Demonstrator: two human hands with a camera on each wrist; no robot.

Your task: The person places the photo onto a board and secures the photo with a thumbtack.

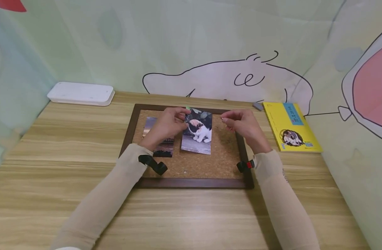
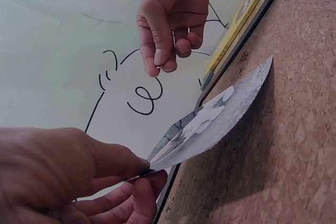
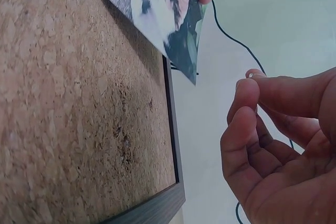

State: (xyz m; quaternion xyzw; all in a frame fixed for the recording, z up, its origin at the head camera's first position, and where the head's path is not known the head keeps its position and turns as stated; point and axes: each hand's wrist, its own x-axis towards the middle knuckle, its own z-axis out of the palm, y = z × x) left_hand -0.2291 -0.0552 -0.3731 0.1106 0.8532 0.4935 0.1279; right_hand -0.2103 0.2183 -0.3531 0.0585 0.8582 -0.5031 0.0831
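My left hand point(image 1: 169, 124) pinches the upper left edge of a cat photo point(image 1: 201, 133) between thumb and fingers. The photo is tilted up off the cork board point(image 1: 222, 166) and slightly bowed, casting a shadow on the cork. To its right, my right hand point(image 1: 243, 125) pinches a tiny shiny pin point(image 3: 251, 75) between thumb and forefinger, apart from the photo; most of it is hidden by the fingertips. A second photo, a dusk scene point(image 1: 163, 152), lies on the board's left side, partly covered by my left hand and wrist.
The board's dark wooden frame point(image 1: 194, 183) rests on the wood-grain table point(image 1: 184, 218). A small clear thing point(image 1: 185, 171) sits on the lower cork. At right are a yellow book point(image 1: 273, 130) and a grey block point(image 1: 258, 106); a white case point(image 1: 81, 93) stands back left.
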